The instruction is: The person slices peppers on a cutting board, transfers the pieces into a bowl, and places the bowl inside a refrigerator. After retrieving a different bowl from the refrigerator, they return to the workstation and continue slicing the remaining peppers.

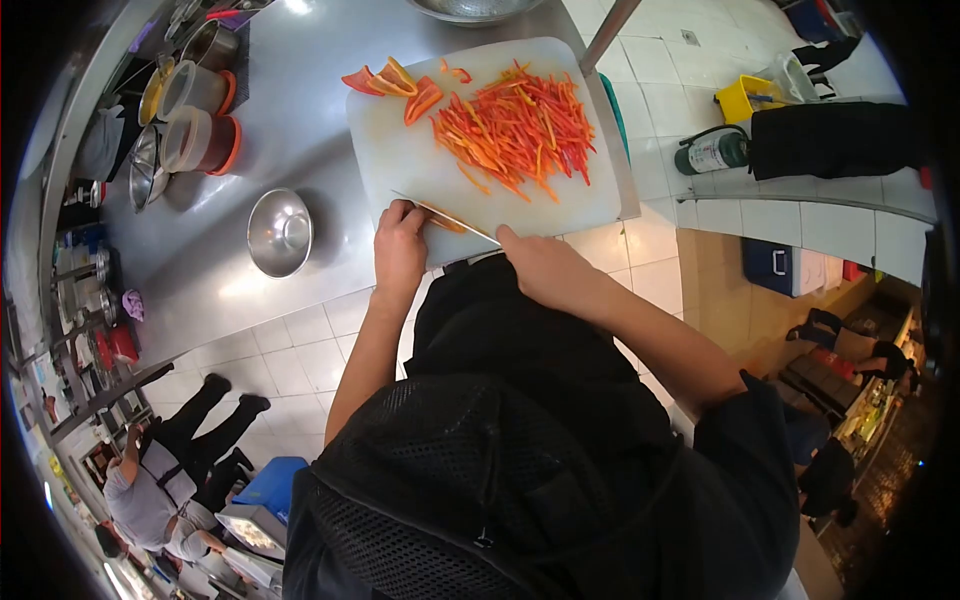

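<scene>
A white cutting board (390, 150) lies on the steel table in front of me. My right hand (545, 265) is closed round the handle of a kitchen knife (462, 222), whose blade points left across the board's near edge. My left hand (400, 245) has its fingers curled on a piece of orange-red bell pepper (447, 224), right beside the blade. Beyond the hands, a heap of thin red and orange pepper strips (520, 125) covers the board's right part. Larger pepper pieces (395, 78) lie at its far left.
On the steel table (330, 120) stand a small metal bowl (280, 233), plastic tubs (195, 140) with orange lids and a colander (475, 8). A table post (610, 35) rises by the board's right corner. Another person (165, 480) is at lower left; a fire extinguisher (712, 153) is at right.
</scene>
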`<state>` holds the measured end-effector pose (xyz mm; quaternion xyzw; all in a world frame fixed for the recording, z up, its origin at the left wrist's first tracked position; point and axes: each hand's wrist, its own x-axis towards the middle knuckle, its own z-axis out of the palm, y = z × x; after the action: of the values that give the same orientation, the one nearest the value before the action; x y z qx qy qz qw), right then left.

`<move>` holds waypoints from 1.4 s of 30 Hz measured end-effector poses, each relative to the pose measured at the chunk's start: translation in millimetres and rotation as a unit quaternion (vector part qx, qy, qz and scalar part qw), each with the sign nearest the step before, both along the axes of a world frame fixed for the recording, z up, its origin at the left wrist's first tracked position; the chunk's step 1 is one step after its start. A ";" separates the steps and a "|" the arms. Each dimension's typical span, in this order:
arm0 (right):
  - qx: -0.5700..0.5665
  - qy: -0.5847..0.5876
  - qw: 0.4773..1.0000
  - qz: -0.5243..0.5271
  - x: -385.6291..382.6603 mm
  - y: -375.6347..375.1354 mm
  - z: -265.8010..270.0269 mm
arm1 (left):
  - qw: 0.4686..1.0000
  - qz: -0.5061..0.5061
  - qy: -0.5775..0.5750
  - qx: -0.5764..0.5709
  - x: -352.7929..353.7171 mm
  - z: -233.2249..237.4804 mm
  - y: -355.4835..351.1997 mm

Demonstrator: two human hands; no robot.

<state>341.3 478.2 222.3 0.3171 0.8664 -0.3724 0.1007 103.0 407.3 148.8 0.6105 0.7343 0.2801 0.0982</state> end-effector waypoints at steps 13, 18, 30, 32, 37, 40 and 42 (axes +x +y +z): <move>-0.099 0.003 0.993 -0.071 68.9 14.5 -13.6 | 0.998 0.010 0.045 -0.041 5.7 7.5 -2.3; -0.006 0.022 0.987 -0.156 35.7 28.5 -16.1 | 0.999 0.031 0.032 -0.024 13.9 5.1 -6.0; 0.001 0.052 0.998 -0.031 9.9 -0.3 -0.4 | 0.999 0.035 0.010 -0.032 12.4 -2.5 -1.1; -0.002 0.045 0.999 -0.010 12.6 -0.7 21.3 | 0.999 0.036 0.008 -0.033 14.8 -0.1 2.2; -0.009 -0.033 0.999 -0.016 10.1 -8.4 40.7 | 0.998 0.046 0.019 -0.032 16.2 -0.8 0.9; 0.028 0.032 0.999 -0.029 -0.8 -0.6 -14.7 | 0.997 0.052 0.025 -0.048 18.0 4.2 1.6; 0.026 0.042 0.998 -0.037 -12.3 13.1 -26.3 | 0.998 0.047 0.013 -0.037 18.3 3.2 2.1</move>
<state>329.0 491.2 196.0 0.3350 0.8671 -0.3663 0.0417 121.4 409.4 152.0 0.5749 0.7733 0.2486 0.0981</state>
